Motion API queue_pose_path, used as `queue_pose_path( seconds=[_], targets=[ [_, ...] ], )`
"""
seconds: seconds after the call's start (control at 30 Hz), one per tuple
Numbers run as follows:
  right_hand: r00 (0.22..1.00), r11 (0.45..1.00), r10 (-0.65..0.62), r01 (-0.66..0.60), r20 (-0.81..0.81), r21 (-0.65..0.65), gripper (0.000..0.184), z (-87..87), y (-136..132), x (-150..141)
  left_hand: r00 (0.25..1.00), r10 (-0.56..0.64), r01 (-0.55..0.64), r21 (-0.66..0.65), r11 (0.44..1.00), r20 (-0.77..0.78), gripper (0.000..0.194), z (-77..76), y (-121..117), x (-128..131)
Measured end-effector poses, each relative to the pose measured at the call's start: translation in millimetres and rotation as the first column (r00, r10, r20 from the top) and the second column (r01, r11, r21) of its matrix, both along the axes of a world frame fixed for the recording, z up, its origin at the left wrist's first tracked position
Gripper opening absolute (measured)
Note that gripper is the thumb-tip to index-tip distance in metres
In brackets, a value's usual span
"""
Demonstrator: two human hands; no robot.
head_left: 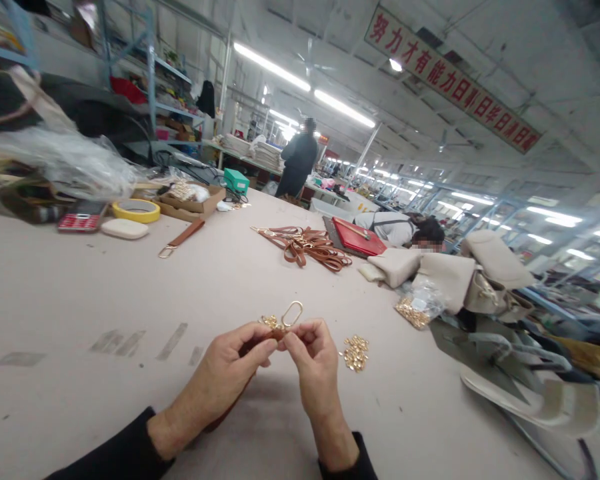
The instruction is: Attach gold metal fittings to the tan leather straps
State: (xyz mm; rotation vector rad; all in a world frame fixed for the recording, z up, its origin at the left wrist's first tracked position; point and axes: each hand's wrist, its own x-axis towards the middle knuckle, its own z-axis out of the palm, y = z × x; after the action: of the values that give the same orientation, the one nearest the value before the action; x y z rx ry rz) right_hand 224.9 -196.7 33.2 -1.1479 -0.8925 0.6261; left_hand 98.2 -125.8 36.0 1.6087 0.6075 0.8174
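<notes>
My left hand (240,357) and my right hand (313,357) meet over the table, fingers pinched together on a brown leather strap (279,335). A gold oval ring (293,313) stands up from the strap's end between my fingertips. Part of the strap runs beneath my left hand and wrist, mostly hidden. Just behind my left fingertips lies a small heap of gold hardware (269,322), partly covered. Another pile of small gold pieces (356,353) rests to the right of my right hand.
Farther back lie a bundle of brown straps (310,247) and a single strap with a ring (183,239). Yellow tape (136,210) and a cardboard box (193,203) sit at left. Beige bags (445,277) and a bag of gold hardware (414,310) stand right. Two people are beyond.
</notes>
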Motion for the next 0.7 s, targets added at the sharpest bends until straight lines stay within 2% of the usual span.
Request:
queue_pose_path(
  seconds=[0.07, 0.13, 0.27, 0.43, 0.6, 0.7],
  targets=[
    [0.999, 0.998, 0.034, -0.036, -0.036, -0.046, 0.026, 1.8, 1, -4, 1.0, 0.011, -0.01, 0.073, 0.997, -0.015, 0.017, -1.2, 2, -2],
    [0.992, 0.988, 0.126, -0.127, -0.028, -0.084, 0.028, 4.6, 2, -8, 1.0, 0.014, -0.012, 0.138, 0.99, -0.011, 0.017, -2.7, 5, -3],
    [0.963, 0.959, 0.268, -0.263, 0.039, -0.109, 0.018, 11.5, 2, -13, 0.997, 0.073, -0.067, 0.228, 0.971, -0.02, 0.015, -5.0, 5, -4],
    [0.95, 0.945, 0.31, -0.302, 0.047, -0.123, 0.02, 14.6, 0, -7, 0.994, 0.104, -0.091, 0.267, 0.959, -0.034, 0.016, -3.2, -3, -2],
    [0.954, 0.948, 0.3, -0.298, 0.0, -0.112, 0.016, 13.7, 0, -2, 0.998, 0.059, -0.052, 0.282, 0.958, -0.018, 0.022, -1.8, -5, -2],
    [0.957, 0.955, 0.286, -0.289, -0.05, -0.068, 0.017, 16.0, 0, -3, 0.999, 0.034, -0.025, 0.287, 0.958, -0.027, 0.029, -7.3, -3, -4]
  ],
)
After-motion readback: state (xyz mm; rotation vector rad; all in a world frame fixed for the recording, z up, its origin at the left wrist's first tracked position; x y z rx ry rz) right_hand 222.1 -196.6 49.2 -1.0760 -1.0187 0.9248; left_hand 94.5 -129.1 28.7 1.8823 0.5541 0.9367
